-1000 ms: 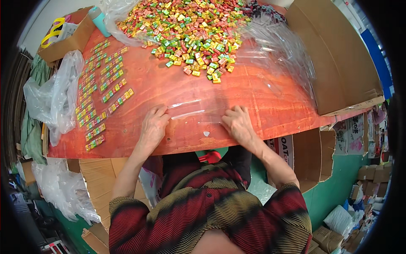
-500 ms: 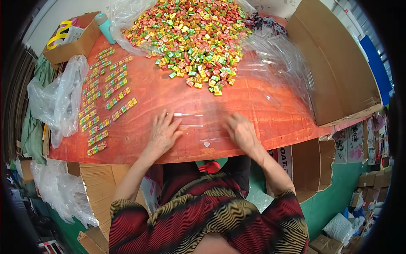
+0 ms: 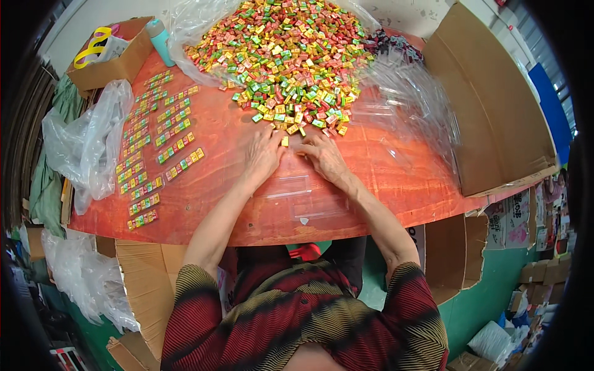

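Observation:
Both my hands are at the near edge of a big heap of small wrapped blocks (image 3: 291, 68) in red, yellow and green. My left hand (image 3: 265, 153) rests on the table with its fingers slightly apart, and a yellow block (image 3: 284, 141) sits at its fingertips. Just to the right, my right hand (image 3: 325, 159) has bent fingers, with thumb and forefinger apart near the front blocks. Whether its fingertips touch a block is hard to make out. Between my forearms lie a clear plastic tray (image 3: 291, 185) and another clear piece (image 3: 318, 209) closer to the table edge.
Filled strips of blocks (image 3: 176, 141) stand in rows at the left of the red table (image 3: 216, 204). Clear plastic trays (image 3: 411, 93) pile up at the right, beside a large cardboard box (image 3: 489, 105). A crumpled plastic bag (image 3: 93, 142) and a turquoise bottle (image 3: 160, 42) are at the left.
Both hands have moved forward and inward, from beside the clear trays to the front of the heap. A few front blocks have shifted, and one yellow block is now between the hands.

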A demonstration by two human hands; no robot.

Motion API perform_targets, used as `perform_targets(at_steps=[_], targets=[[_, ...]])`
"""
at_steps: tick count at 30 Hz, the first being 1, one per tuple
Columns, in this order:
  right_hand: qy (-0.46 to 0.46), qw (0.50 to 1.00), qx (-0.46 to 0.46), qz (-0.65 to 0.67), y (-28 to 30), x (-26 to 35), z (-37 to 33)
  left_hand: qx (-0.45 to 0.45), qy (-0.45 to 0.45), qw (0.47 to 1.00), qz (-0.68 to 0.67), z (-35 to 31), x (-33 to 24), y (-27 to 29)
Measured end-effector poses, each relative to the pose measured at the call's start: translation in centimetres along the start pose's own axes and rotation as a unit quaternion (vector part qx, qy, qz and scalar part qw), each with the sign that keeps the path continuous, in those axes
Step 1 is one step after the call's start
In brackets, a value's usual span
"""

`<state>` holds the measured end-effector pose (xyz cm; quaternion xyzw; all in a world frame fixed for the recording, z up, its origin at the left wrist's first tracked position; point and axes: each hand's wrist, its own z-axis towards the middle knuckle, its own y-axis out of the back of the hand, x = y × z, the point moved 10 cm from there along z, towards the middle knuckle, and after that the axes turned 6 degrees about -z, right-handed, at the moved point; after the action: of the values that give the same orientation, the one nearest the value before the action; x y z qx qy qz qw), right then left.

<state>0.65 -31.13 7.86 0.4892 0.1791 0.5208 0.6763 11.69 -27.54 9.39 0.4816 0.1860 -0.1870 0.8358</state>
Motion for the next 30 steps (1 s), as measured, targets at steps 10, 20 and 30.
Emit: perform_targets(at_steps=[10,20,30], targets=[[-0.192,0.977,-0.011,-0.09,3.3,-3.8,-1.5,0.071,0.037,0.992,-0.093,-1.3,0.2,-2.0],[-0.131,0.987,0.044,0.08,-0.2,2.1,1.6,0.153,0.033,0.984,-0.084,-0.3,1.4,-1.8],[-0.117,0.988,0.069,0.077,-1.4,1.9,1.2,0.191,0.079,0.972,-0.113,-1.0,0.8,-2.2]])
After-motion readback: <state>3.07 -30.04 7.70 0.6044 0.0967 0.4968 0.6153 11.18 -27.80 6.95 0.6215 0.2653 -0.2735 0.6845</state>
